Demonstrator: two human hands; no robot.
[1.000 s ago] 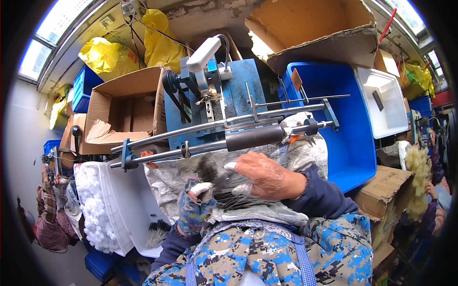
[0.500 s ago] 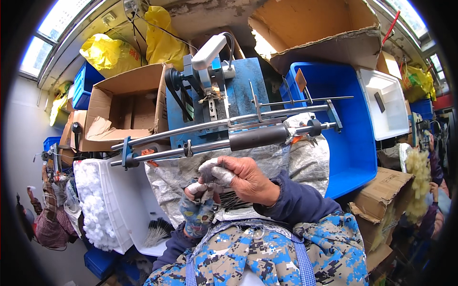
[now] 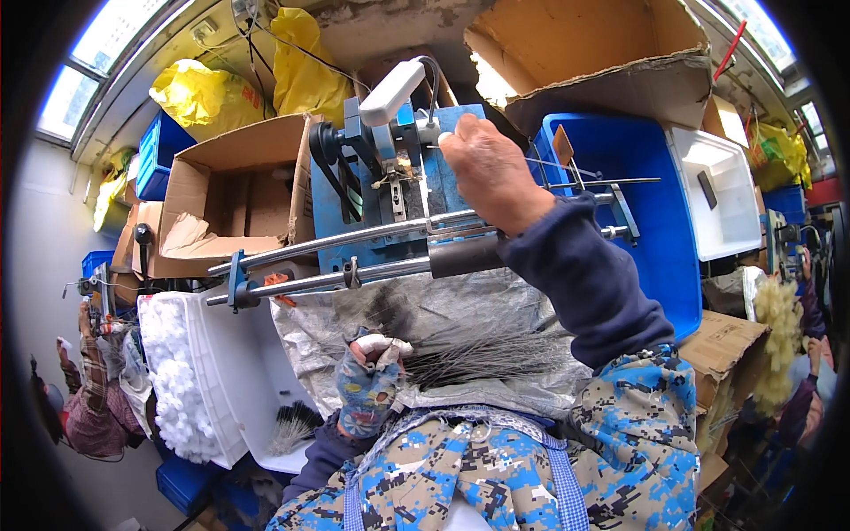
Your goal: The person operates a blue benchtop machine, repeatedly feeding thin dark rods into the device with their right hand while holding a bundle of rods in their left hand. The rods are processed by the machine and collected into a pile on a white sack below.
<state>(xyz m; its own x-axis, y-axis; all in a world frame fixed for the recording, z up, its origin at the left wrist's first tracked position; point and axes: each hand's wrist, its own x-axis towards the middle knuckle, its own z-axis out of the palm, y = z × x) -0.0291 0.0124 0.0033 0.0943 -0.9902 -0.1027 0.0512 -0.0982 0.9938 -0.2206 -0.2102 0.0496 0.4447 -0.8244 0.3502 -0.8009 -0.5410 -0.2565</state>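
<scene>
My right hand (image 3: 498, 168) reaches over the blue machine (image 3: 336, 243), just right of its white cylindrical part (image 3: 428, 133). Its fingers are curled, and what they grip, if anything, is hidden beneath the hand. Low over my lap, my left hand (image 3: 376, 358), in a patterned sleeve cover with white-wrapped fingertips, is closed; I cannot make out what lies in it. Beside it a bundle of thin grey wires (image 3: 487, 356) spreads over a silvery sheet (image 3: 443, 305). A dark, fuzzy tuft (image 3: 387, 307) shows above the left hand.
Metal rails (image 3: 354, 234) with a dark roller (image 3: 465, 255) cross before the machine. At left stand a cardboard box (image 3: 186, 208) and a white bin (image 3: 257, 389) beside white tufts (image 3: 177, 380). A blue bin (image 3: 660, 257) stands right. Other people work at both edges.
My right hand has left the left hand and moved up and right to the machine. The left hand stays low. The wires and dark tuft on the sheet now show more fully.
</scene>
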